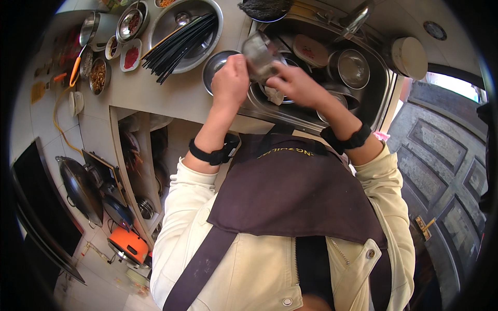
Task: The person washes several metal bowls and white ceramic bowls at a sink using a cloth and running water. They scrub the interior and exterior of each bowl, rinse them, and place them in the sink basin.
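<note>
A blurred metal bowl [256, 50] is tilted up between my two hands at the left edge of the steel sink [379, 112]. My left hand [231, 79] grips its left side. On the lower right, the fingers of my right hand [293, 83] are at the bowl; whether they also hold something is blurred. A crumpled pale piece [274, 95], perhaps a cloth, shows just below my right hand. Another metal bowl [212, 66] sits on the counter, partly behind my left hand. In the sink lie a metal bowl [353, 69] and a pale oval dish [310, 50].
Left of the sink, a large metal basin [220, 19] carries a bundle of black chopsticks [183, 44]. Small bowls of food [99, 77] and a white dish [130, 55] stand farther left. The faucet [354, 21] reaches over the sink. A white container [408, 58] stands at its right.
</note>
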`<move>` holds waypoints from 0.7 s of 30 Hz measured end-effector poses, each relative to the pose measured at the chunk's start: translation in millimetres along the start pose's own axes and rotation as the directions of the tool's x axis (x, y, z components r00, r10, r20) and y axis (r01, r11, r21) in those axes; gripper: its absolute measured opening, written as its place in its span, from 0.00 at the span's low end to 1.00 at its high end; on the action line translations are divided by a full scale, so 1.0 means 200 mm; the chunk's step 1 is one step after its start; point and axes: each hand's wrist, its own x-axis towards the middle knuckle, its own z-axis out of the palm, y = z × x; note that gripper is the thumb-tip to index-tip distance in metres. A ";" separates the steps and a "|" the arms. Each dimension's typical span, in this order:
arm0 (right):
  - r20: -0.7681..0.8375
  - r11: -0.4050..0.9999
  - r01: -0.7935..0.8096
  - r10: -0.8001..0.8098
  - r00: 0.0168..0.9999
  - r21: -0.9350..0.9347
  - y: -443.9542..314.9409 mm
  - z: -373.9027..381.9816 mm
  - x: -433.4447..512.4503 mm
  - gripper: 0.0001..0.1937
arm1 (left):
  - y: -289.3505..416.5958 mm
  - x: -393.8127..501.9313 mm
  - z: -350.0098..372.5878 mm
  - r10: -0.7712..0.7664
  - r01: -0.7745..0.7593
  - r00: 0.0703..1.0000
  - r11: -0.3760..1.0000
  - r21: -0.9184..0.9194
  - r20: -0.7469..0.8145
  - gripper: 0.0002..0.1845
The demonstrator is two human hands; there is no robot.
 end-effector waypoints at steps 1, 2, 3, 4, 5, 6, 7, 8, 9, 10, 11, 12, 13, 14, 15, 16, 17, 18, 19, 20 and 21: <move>0.002 0.968 0.172 -0.175 0.985 -0.182 -0.03 0.06 0.02 0.14 | -0.05 -0.01 -0.03 -0.025 0.023 0.999 0.996 -0.087 -0.021 0.24; 0.010 0.870 0.278 -0.300 0.954 -0.408 -0.05 0.11 0.05 0.10 | -0.10 -0.03 -0.05 -0.020 0.019 1.000 0.974 -0.227 -0.003 0.28; 0.024 0.771 0.373 -0.422 0.906 -0.517 -0.05 0.16 0.09 0.09 | -0.15 -0.04 -0.07 -0.058 0.053 0.998 0.974 -0.218 -0.017 0.29; 0.016 0.707 0.447 -0.525 0.851 -0.547 -0.06 0.20 0.12 0.09 | -0.20 -0.05 -0.09 -0.098 0.089 0.995 0.974 -0.210 -0.032 0.30; 0.036 0.650 0.505 -0.593 0.804 -0.568 -0.05 0.24 0.15 0.08 | -0.25 -0.07 -0.11 -0.154 0.142 0.987 0.969 -0.203 -0.046 0.31; 0.091 0.610 0.526 -0.598 0.796 -0.593 -0.03 0.27 0.17 0.07 | -0.30 -0.08 -0.12 -0.157 0.145 0.986 0.976 -0.163 -0.059 0.30; 0.155 0.590 0.525 -0.562 0.813 -0.614 -0.02 0.30 0.19 0.07 | -0.34 -0.09 -0.12 -0.161 0.153 0.985 0.983 -0.102 -0.067 0.30; 0.207 0.564 0.530 -0.537 0.818 -0.633 0.00 0.33 0.20 0.06 | -0.38 -0.10 -0.12 -0.167 0.163 0.983 0.985 -0.048 -0.081 0.29; 0.227 0.550 0.534 -0.529 0.818 -0.643 0.01 0.36 0.22 0.05 | -0.41 -0.10 -0.11 -0.159 0.160 0.984 0.987 0.001 -0.083 0.28; 0.238 0.531 0.542 -0.535 0.811 -0.651 0.03 0.38 0.23 0.05 | -0.44 -0.11 -0.10 -0.137 0.143 0.985 0.988 0.053 -0.101 0.23; 0.248 0.512 0.549 -0.541 0.804 -0.661 0.04 0.40 0.25 0.04 | -0.47 -0.11 -0.10 -0.130 0.138 0.985 0.988 0.065 -0.113 0.22; 0.280 0.512 0.536 -0.495 0.823 -0.671 0.05 0.42 0.26 0.05 | -0.48 -0.11 -0.09 -0.124 0.134 0.985 0.988 0.077 -0.124 0.21; 0.309 0.511 0.523 -0.446 0.840 -0.682 0.06 0.43 0.28 0.05 | -0.50 -0.11 -0.08 -0.136 0.148 0.982 0.985 0.090 -0.128 0.21; 0.341 0.503 0.512 -0.396 0.853 -0.696 0.06 0.44 0.29 0.05 | -0.50 -0.11 -0.07 -0.139 0.157 0.982 0.977 0.145 -0.125 0.21; 0.325 0.502 0.521 -0.429 0.843 -0.690 0.06 0.45 0.29 0.07 | -0.51 -0.11 -0.07 -0.161 0.183 0.980 0.962 0.201 -0.119 0.22; 0.310 0.494 0.531 -0.462 0.831 -0.688 0.06 0.46 0.30 0.08 | -0.50 -0.11 -0.08 -0.176 0.198 0.979 0.945 0.261 -0.105 0.23; 0.320 0.492 0.507 -0.417 0.851 -0.708 0.06 0.46 0.30 0.10 | -0.50 -0.11 -0.08 -0.182 0.206 0.977 0.934 0.293 -0.109 0.24; 0.249 0.494 0.544 -0.543 0.802 -0.678 0.06 0.45 0.29 0.12 | -0.49 -0.11 -0.09 -0.179 0.202 0.979 0.923 0.326 -0.100 0.25; 0.201 0.500 0.546 -0.586 0.785 -0.673 0.06 0.43 0.28 0.14 | -0.47 -0.11 -0.10 -0.159 0.183 0.983 0.916 0.358 -0.097 0.25; 0.156 0.499 0.555 -0.634 0.757 -0.666 0.08 0.40 0.26 0.17 | -0.46 -0.11 -0.11 -0.158 0.197 0.978 0.913 0.358 -0.137 0.26; 0.065 0.589 0.487 -0.593 0.803 -0.645 0.10 0.35 0.24 0.18 | -0.43 -0.10 -0.12 -0.128 0.185 0.975 0.917 0.354 -0.179 0.26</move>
